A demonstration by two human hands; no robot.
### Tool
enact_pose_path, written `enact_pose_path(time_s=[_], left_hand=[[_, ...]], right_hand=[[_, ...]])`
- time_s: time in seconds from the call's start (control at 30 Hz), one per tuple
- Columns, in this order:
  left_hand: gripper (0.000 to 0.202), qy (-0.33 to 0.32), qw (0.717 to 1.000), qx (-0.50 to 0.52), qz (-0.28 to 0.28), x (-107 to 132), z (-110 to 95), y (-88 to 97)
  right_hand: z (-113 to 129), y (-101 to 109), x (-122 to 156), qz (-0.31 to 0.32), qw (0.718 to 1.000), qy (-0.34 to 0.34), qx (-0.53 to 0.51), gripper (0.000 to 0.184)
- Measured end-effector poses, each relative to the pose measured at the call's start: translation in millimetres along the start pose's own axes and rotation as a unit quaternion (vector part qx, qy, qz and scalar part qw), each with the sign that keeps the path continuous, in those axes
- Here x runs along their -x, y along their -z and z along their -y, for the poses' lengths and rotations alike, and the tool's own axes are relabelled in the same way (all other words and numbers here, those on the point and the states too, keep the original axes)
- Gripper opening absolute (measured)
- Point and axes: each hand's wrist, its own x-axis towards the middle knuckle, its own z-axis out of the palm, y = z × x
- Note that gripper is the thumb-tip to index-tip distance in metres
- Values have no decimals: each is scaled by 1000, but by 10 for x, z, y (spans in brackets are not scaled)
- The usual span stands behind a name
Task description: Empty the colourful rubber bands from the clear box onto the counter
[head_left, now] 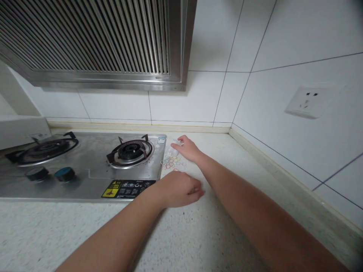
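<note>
Speckled worktop (221, 226), gas hob (85, 166) cut off at left edge, left hand (178, 189) curled knuckles-up beside hob's right edge, grip contents hidden, right hand (187, 149) fingers loosely bent on small clear bag (173, 152), hold unclear, coloured rubber bands (171, 163) between hands, hard to count.
</note>
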Motion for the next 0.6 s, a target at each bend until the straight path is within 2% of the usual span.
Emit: enact_pose_path(time_s=[0.13, 0.37, 0.47, 0.6], left_hand=[[35, -4, 1000, 6, 14, -4, -55, 46], [34, 4, 1000, 16, 5, 2, -51, 28], [35, 1, 1000, 27, -3, 6, -36, 5], [35, -4, 999, 31, -14, 7, -23, -8]], right_hand=[[-52, 69, -17, 52, 994, -59, -79, 45], [-70, 15, 63, 108, 968, -157, -162, 30], [-26, 0, 110, 118, 963, -176, -165, 27], [27, -16, 74, 95, 968, -176, -151, 27]])
